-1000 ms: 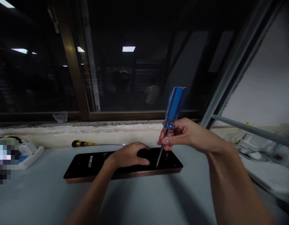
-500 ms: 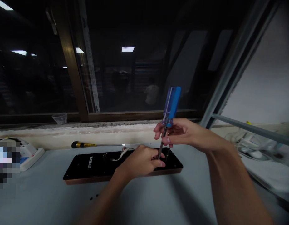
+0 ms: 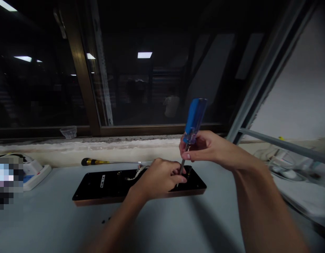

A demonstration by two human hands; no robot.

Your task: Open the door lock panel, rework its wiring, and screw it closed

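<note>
A screwdriver (image 3: 195, 119) with a blue handle stands nearly upright, leaning slightly right, its tip down at a long black panel (image 3: 92, 186) with copper-coloured sides. My right hand (image 3: 204, 147) is closed round the screwdriver where the handle meets the shaft. Over the right half of the panel rests my left hand (image 3: 159, 177), its thumb and fingers closed about the lower shaft. Whether the tip sits in a screw is too small to tell. White wires (image 3: 137, 174) come out of the panel beside my left hand, and a small brass post (image 3: 119, 173) rises further left.
A second screwdriver (image 3: 99, 162) with a black and yellow handle lies behind the panel. Small dark pieces (image 3: 103, 221) lie in front. A power strip (image 3: 38, 177) is at left, a clear cup (image 3: 68, 132) on the sill, and cables (image 3: 283, 165) at right behind a metal bar (image 3: 275, 142).
My right hand's fingers have curled in around the screwdriver, and its handle has turned and tilted slightly right. My left hand stays nearly in place on the panel.
</note>
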